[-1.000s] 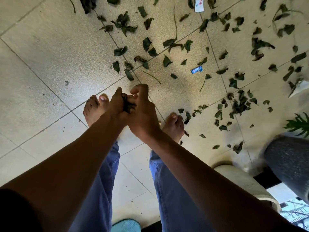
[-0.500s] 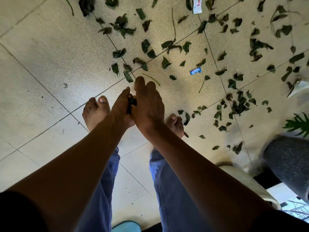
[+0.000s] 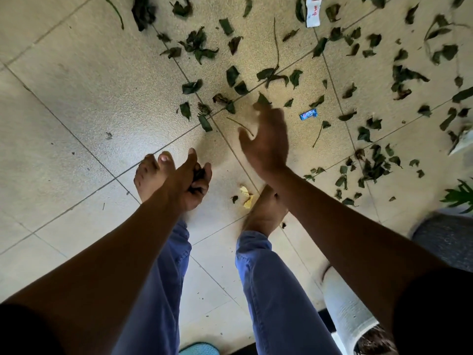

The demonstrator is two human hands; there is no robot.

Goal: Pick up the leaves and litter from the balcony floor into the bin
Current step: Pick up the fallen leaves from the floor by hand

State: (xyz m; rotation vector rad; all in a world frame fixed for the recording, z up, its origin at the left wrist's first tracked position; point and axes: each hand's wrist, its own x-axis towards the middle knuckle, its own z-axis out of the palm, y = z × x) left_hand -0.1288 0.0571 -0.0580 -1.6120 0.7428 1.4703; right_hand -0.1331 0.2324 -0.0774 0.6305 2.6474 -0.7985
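My left hand is closed around a clump of dark green leaves, held low above my left foot. Fingers spread and holding nothing, my right hand reaches out over the tiles toward scattered leaves. A blue wrapper lies just right of that hand. A white label scrap lies at the top. A crumpled yellow scrap sits beside my right foot. The white bin stands at the lower right, with dark leaves inside it.
Many more leaves cover the tiles at the right and top. A green plant and a grey pot stand at the right edge. A thin twig lies among the leaves. A teal object shows at the bottom edge.
My hands were pressed together around the leaves. They have separated: the left keeps the clump and dropped lower, the right has opened and swung out forward and to the right.
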